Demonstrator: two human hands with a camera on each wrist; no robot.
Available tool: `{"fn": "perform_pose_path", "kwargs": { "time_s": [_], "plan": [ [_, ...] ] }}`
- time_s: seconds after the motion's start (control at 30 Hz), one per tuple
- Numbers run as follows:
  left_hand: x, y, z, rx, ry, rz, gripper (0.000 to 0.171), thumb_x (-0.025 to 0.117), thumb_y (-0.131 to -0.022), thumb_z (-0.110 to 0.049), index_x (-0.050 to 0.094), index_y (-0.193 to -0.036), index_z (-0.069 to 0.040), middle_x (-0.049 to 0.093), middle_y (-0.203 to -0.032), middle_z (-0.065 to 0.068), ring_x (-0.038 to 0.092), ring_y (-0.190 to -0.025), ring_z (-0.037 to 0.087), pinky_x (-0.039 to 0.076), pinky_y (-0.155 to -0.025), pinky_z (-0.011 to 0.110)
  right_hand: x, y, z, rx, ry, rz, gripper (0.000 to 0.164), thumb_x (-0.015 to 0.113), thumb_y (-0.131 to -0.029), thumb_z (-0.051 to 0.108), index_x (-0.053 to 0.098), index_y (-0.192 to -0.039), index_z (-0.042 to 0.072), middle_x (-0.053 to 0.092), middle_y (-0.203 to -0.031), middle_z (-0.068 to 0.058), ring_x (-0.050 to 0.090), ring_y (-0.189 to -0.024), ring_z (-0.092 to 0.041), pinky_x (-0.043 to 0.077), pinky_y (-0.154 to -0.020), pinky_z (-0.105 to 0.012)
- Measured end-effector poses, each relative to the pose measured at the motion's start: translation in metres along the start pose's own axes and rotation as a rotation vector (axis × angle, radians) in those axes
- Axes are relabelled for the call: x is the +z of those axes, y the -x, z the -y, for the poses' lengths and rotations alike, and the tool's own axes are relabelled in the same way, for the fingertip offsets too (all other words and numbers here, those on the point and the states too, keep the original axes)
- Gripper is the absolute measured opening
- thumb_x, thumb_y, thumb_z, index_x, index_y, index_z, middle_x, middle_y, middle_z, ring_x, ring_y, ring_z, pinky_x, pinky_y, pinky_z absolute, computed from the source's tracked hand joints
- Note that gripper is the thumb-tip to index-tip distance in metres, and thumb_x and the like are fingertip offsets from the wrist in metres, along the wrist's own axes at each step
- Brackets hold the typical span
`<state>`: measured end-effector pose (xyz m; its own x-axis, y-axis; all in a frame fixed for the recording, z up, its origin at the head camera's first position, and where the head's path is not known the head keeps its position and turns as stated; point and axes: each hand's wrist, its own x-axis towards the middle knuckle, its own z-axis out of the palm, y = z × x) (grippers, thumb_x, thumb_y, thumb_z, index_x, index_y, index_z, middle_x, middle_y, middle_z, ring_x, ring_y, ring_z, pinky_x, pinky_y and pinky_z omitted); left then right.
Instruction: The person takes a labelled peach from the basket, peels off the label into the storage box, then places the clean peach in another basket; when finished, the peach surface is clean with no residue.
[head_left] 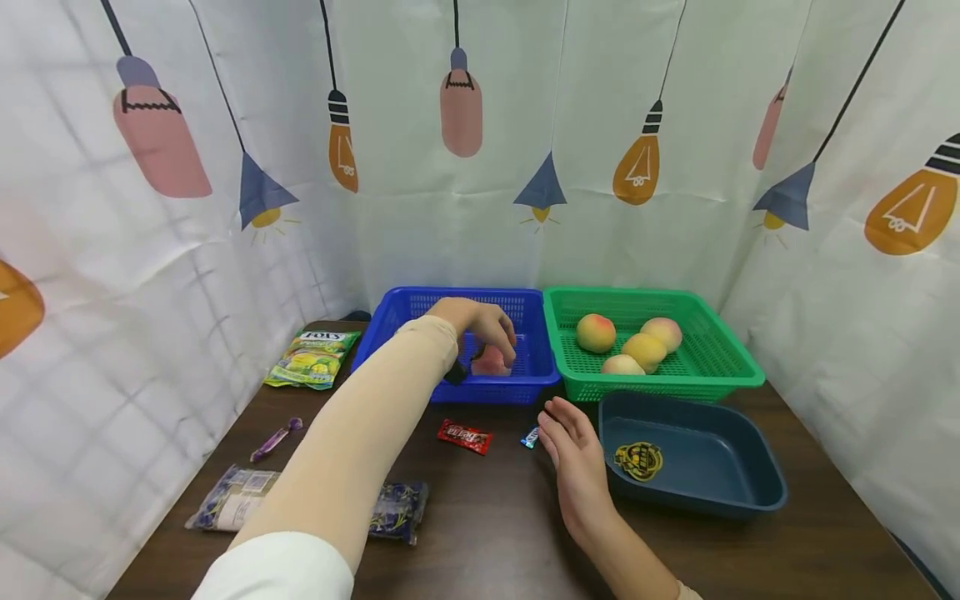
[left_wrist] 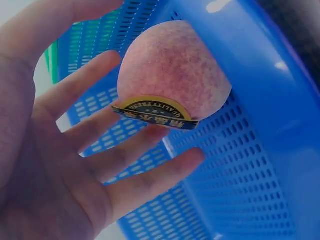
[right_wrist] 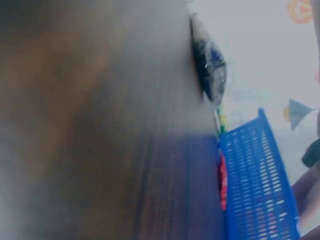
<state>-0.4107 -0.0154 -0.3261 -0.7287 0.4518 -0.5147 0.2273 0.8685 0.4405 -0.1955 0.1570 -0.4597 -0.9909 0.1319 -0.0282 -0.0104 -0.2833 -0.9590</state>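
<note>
My left hand (head_left: 487,323) reaches over the near rim of the blue basket (head_left: 531,392), just above a pink peach (head_left: 491,363). In the left wrist view its fingers are spread beside the peach (left_wrist: 172,70), not wrapped round it. A black and gold label (left_wrist: 157,112) sits on the peach, close to the fingertips. My right hand (head_left: 577,467) hovers above the table with nothing in it, fingers loosely bent. It lies between a small blue-wrapped candy (head_left: 530,437) and the dark blue tray (head_left: 697,496). The right wrist view does not plainly show the right hand.
Several peaches (head_left: 596,332) lie in the green basket (head_left: 667,385) at the back right. A red-wrapped snack (head_left: 465,436), a purple candy (head_left: 276,439) and a green candy bag (head_left: 312,358) lie on the table. My left forearm partly covers a clear-and-blue packet (head_left: 397,510). A yellow-black sticker (head_left: 639,461) marks the tray.
</note>
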Motion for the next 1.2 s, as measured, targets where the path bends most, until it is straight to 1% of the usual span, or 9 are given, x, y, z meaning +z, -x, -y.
{"fn": "perform_pose_path", "kwargs": {
  "time_s": [0.1,0.23,0.4,0.53,0.67,0.77,0.83,1.0,1.2],
  "plan": [
    [-0.001,-0.004,0.005,-0.01,0.054,0.042,0.059,0.085,-0.094,-0.039,0.068,-0.149,-0.025,0.062,-0.157,0.01,0.057,-0.147,0.043,0.062,-0.107,0.06,0.007,-0.014,-0.007,0.016,-0.041,-0.025,0.071,0.07,-0.11,0.027,0.036,-0.168,0.003,0.04,-0.173,-0.02,0.044,-0.16,-0.033,0.035,-0.136,-0.05],
    [-0.003,-0.01,0.012,-0.017,0.092,0.08,0.058,0.08,-0.098,-0.037,0.066,-0.153,-0.024,0.056,-0.165,0.013,0.057,-0.148,0.047,0.063,-0.106,0.058,0.014,-0.034,-0.012,-0.004,-0.073,-0.064,0.071,0.07,-0.11,0.025,0.037,-0.168,0.001,0.042,-0.173,-0.02,0.043,-0.161,-0.034,0.031,-0.137,-0.054],
    [-0.001,-0.019,0.021,-0.034,0.145,0.101,0.061,0.079,-0.099,-0.037,0.063,-0.157,-0.024,0.046,-0.174,0.012,0.052,-0.154,0.05,0.059,-0.112,0.058,0.022,-0.051,-0.017,-0.039,-0.087,-0.119,0.063,0.071,-0.109,0.023,0.045,-0.162,0.0,0.049,-0.169,-0.021,0.047,-0.157,-0.033,0.033,-0.136,-0.055],
    [0.001,-0.025,0.024,-0.039,0.192,0.108,0.067,0.077,-0.099,-0.036,0.058,-0.162,-0.022,0.04,-0.178,0.014,0.046,-0.157,0.054,0.056,-0.115,0.061,0.026,-0.063,-0.021,-0.055,-0.118,-0.157,0.064,0.073,-0.108,0.023,0.047,-0.161,-0.001,0.048,-0.17,-0.022,0.047,-0.157,-0.032,0.033,-0.136,-0.053],
    [0.005,-0.025,0.024,-0.055,0.275,0.117,0.067,0.075,-0.102,-0.029,0.055,-0.165,-0.017,0.039,-0.178,0.016,0.042,-0.159,0.053,0.053,-0.119,0.061,0.029,-0.071,-0.024,-0.045,-0.154,-0.172,0.068,0.075,-0.106,0.024,0.045,-0.163,0.001,0.047,-0.17,-0.023,0.048,-0.155,-0.03,0.034,-0.136,-0.051],
    [0.01,-0.025,0.024,-0.057,0.343,0.124,0.065,0.075,-0.103,-0.022,0.055,-0.164,-0.012,0.044,-0.174,0.016,0.046,-0.158,0.047,0.051,-0.121,0.061,0.03,-0.075,-0.026,-0.041,-0.178,-0.175,0.067,0.076,-0.105,0.02,0.045,-0.162,0.002,0.048,-0.169,-0.023,0.05,-0.153,-0.029,0.036,-0.135,-0.048],
    [0.012,-0.025,0.024,-0.044,0.359,0.128,0.065,0.074,-0.104,-0.018,0.053,-0.164,-0.009,0.048,-0.171,0.015,0.049,-0.154,0.042,0.051,-0.121,0.062,0.03,-0.076,-0.027,-0.042,-0.19,-0.175,0.067,0.076,-0.105,0.019,0.045,-0.162,0.002,0.049,-0.168,-0.023,0.051,-0.152,-0.028,0.037,-0.135,-0.047],
    [0.013,-0.028,0.026,-0.008,0.296,0.109,0.057,0.075,-0.103,-0.019,0.062,-0.157,-0.008,0.06,-0.154,0.012,0.061,-0.138,0.035,0.056,-0.115,0.063,0.029,-0.078,-0.028,-0.048,-0.19,-0.167,0.068,0.076,-0.104,0.018,0.044,-0.163,0.002,0.049,-0.168,-0.024,0.05,-0.154,-0.03,0.036,-0.135,-0.048],
    [0.01,-0.031,0.027,0.019,0.23,0.089,0.033,0.08,-0.099,-0.024,0.077,-0.129,-0.013,0.072,-0.124,0.01,0.072,-0.11,0.031,0.066,-0.099,0.058,0.028,-0.081,-0.028,-0.051,-0.176,-0.162,0.07,0.077,-0.104,0.019,0.043,-0.163,0.002,0.049,-0.168,-0.024,0.05,-0.154,-0.03,0.036,-0.135,-0.048]
  ]
}}
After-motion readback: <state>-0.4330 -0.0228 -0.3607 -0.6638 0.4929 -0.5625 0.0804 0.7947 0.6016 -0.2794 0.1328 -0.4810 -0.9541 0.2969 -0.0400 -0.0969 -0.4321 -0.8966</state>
